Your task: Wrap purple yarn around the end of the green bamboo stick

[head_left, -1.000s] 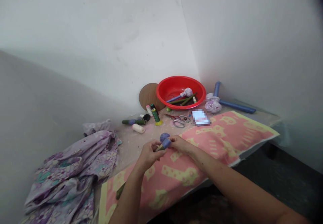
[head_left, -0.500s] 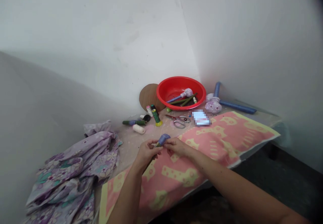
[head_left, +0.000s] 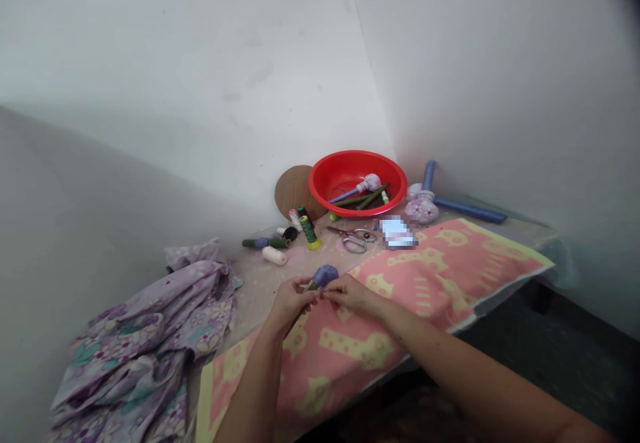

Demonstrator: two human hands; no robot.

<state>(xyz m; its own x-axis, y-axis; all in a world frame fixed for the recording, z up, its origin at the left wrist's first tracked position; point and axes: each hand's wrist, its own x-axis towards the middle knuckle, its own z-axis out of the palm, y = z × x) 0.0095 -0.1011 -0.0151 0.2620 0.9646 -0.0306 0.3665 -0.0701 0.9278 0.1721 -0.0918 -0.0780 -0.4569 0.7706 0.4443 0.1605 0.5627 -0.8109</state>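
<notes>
Both my hands meet over the near edge of a pink and yellow towel. Between them is a small blue cloth-headed piece on a green stick. My left hand pinches the stick end with its fingers closed. My right hand is closed on the blue cloth head from the right. The stick's lower part is hidden behind my left hand.
A red basin with several sticks stands in the wall corner. Scissors, thread spools, a white spool and purple cloth bundles lie near it. Crumpled floral fabric lies at the left. A brown disc leans on the wall.
The blue cloth head has shifted slightly between my fingers, and both hands have kept their place over the towel's edge.
</notes>
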